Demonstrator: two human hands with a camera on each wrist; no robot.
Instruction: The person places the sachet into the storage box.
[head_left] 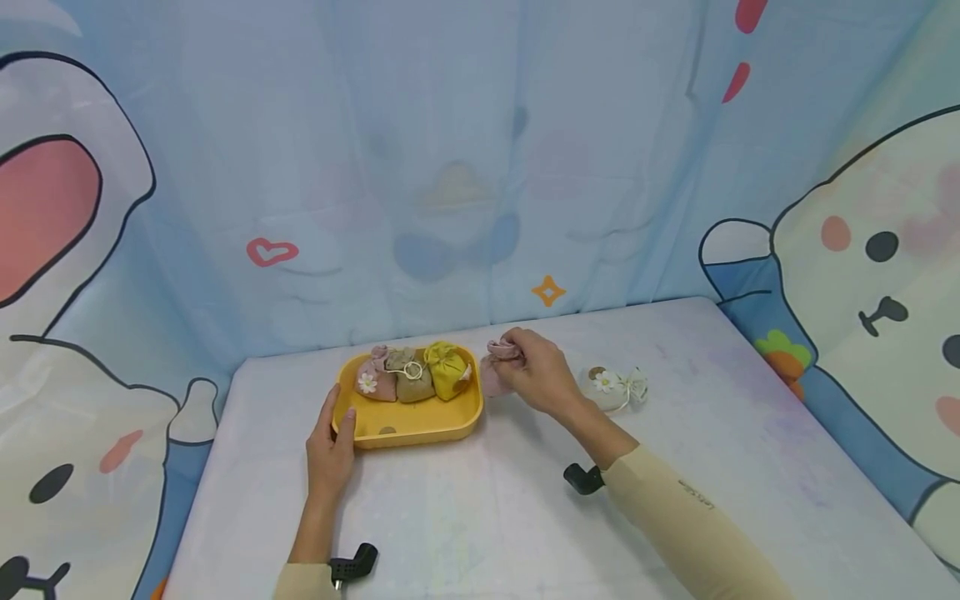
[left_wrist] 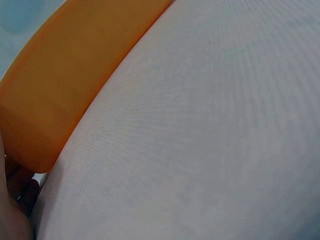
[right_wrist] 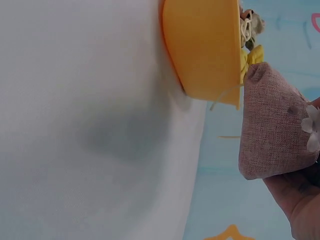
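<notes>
A yellow tray stands on the table, holding a pink drawstring pouch with a white flower, a grey-green pouch and a bright yellow pouch along its back. My left hand grips the tray's left front corner, thumb at the rim and fingers along the outside. Just right of the tray, my right hand holds another pink pouch above the table; a white flower shows on it in the right wrist view. A pale pouch with a white flower lies on the table beyond the right wrist.
A pale cloth covers the table. Behind it hangs a light blue curtain printed with cartoon animals. Black wrist cameras sit on both arms, the right one low over the cloth.
</notes>
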